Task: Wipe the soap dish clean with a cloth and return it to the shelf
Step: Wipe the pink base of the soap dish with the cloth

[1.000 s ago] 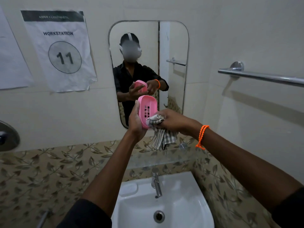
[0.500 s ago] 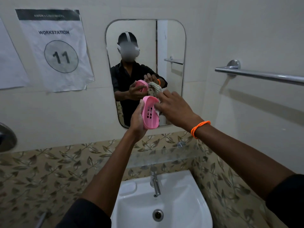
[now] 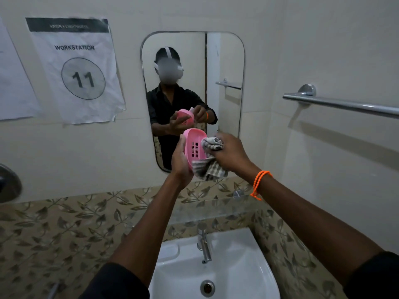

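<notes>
A pink oval soap dish (image 3: 193, 145) with a slotted bottom is held up on edge in front of the mirror, its hollow side facing right. My left hand (image 3: 180, 164) grips it from the left and below. My right hand (image 3: 232, 153) is closed on a bunched grey-and-white striped cloth (image 3: 210, 167), which presses against the dish's right inner side and hangs below it. A glass shelf (image 3: 216, 209) runs along the wall under my hands, above the basin.
Under the shelf sits a white washbasin (image 3: 244, 275) with a chrome tap (image 3: 204, 244). The mirror (image 3: 224, 61) is straight ahead. A chrome towel rail (image 3: 345, 105) juts from the right wall. Paper signs (image 3: 75, 70) hang at the left.
My right hand has come back down from the dish's top edge, and the cloth now rubs the dish's inner side again. The dish stays in my left hand, slightly lower.
</notes>
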